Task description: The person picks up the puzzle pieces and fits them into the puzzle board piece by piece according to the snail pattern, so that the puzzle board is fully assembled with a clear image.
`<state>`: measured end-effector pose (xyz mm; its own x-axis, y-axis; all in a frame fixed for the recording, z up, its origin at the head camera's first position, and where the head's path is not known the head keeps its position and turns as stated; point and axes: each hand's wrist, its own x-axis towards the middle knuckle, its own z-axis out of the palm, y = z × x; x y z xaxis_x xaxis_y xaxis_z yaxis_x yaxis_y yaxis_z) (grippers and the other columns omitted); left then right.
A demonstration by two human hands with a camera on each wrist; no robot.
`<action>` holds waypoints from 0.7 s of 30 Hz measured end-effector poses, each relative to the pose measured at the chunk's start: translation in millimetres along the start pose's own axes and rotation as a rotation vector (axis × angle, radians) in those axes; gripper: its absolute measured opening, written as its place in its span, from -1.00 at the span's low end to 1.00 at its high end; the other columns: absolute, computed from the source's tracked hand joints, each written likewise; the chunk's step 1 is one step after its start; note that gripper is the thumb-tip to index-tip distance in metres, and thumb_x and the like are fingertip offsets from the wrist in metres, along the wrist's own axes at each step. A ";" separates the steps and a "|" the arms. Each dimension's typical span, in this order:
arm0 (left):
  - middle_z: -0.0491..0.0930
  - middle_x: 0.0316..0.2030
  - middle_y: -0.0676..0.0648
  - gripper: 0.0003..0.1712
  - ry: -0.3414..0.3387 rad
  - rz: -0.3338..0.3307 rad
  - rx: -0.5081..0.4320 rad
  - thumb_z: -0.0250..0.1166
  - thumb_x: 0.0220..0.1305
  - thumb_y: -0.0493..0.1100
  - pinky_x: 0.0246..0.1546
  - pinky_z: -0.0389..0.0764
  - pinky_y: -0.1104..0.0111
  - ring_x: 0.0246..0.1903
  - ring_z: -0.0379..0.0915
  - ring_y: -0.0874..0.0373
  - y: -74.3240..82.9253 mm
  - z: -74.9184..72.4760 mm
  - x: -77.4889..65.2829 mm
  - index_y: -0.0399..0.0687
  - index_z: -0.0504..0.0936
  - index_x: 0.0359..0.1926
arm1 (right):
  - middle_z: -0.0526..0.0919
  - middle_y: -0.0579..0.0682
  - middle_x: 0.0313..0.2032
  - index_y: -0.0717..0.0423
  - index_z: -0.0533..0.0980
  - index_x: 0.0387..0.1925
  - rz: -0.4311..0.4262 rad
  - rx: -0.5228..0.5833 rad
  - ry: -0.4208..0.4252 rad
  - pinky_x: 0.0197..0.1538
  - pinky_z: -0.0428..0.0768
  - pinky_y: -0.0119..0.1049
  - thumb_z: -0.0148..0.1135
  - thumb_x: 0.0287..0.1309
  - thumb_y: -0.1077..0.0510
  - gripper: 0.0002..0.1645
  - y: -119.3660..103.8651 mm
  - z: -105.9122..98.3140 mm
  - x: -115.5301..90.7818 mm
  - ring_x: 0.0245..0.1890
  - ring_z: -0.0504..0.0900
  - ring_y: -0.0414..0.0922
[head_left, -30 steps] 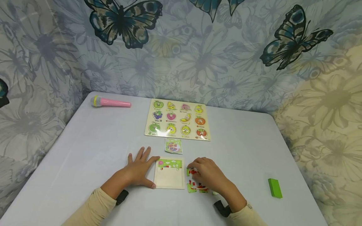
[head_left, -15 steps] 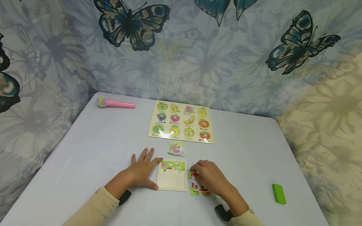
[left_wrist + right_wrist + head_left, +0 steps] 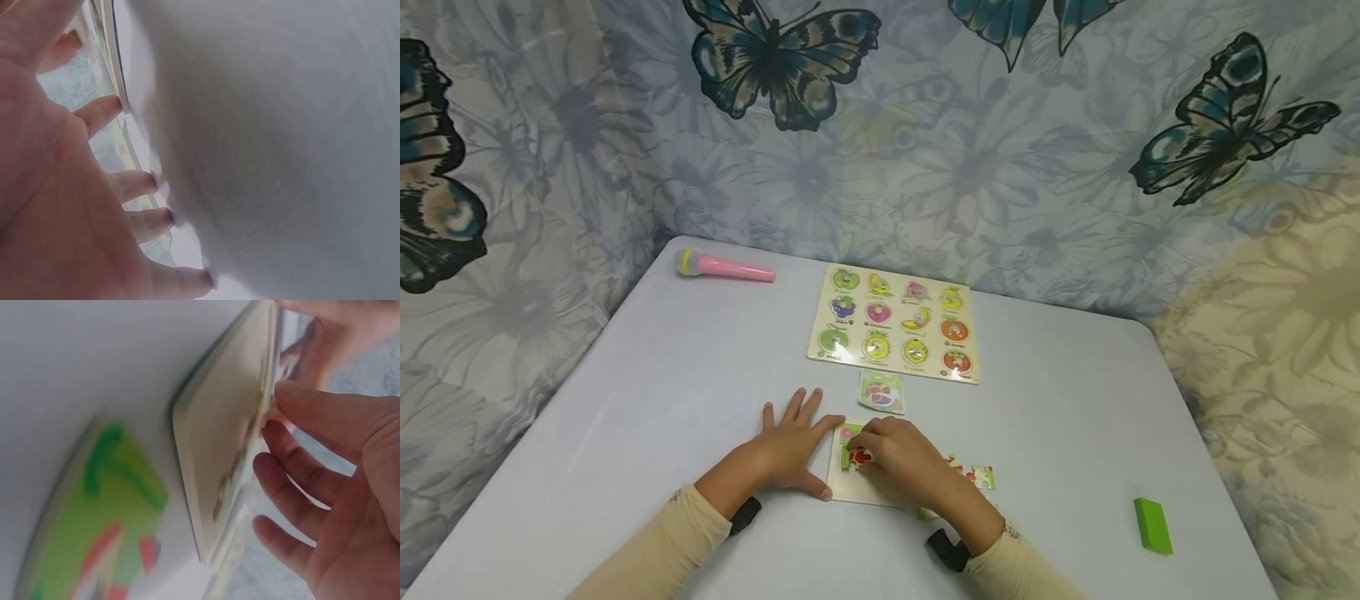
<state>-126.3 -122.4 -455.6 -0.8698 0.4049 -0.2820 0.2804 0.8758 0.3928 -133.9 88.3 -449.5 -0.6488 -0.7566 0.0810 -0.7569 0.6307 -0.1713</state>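
My left hand, fingers spread, rests on the table with thumb and index fingertip at the left edge of a pale wooden puzzle tray. A green strip with a pink flower runs along the tray's top, partly covered by my right hand. Between the thumb and fingers of that hand is pinched a red-and-green puzzle piece, over the tray's upper left, just below the strip. Loose puzzle pieces lie right of the tray, some behind my right wrist. In the right wrist view a green piece lies beside the tray.
Beyond the tray lies a small picture card, then a fruit board. A pink toy microphone is at the back left. On the right is a green block. A flowered wall stands behind the table.
My right hand has picked up the red-and-green puzzle piece from the right of the tray and moved left over the tray with it. My left hand keeps its place at the tray edge.
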 end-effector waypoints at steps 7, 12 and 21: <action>-0.13 0.50 -0.30 0.16 -0.009 -0.001 0.000 0.57 -0.24 0.27 0.23 -0.17 -0.45 0.48 -0.34 -0.31 -0.9 -2.2 -1.7 0.14 0.27 0.41 | 0.67 -0.13 -0.22 0.00 0.68 -0.13 0.003 -0.021 -0.003 -0.01 0.57 -0.24 0.44 0.04 0.16 -0.71 -3.7 9.4 9.5 -0.19 0.60 -0.18; -0.12 0.50 -0.30 0.16 -0.009 -0.005 0.026 0.57 -0.25 0.28 0.23 -0.15 -0.45 0.48 -0.34 -0.31 0.3 -2.6 -1.8 0.14 0.26 0.41 | 0.66 -0.14 -0.20 -0.02 0.68 -0.12 0.045 -0.048 0.007 0.12 0.53 -0.15 0.42 0.07 0.14 -0.71 -5.7 10.4 8.1 -0.12 0.59 -0.15; -0.10 0.50 -0.29 0.16 -0.004 -0.009 0.027 0.58 -0.28 0.28 0.23 -0.12 -0.44 0.48 -0.31 -0.30 2.9 -2.5 -2.0 0.16 0.29 0.39 | 0.65 -0.14 -0.18 -0.03 0.68 -0.10 0.044 -0.089 0.003 0.19 0.47 -0.15 0.44 0.05 0.10 -0.69 -6.8 11.1 6.7 -0.09 0.57 -0.14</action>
<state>-124.7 -121.3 -451.7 -0.8706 0.3981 -0.2891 0.2836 0.8862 0.3664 -132.2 77.0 -458.7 -0.6814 -0.7277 0.0787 -0.7319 0.6759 -0.0864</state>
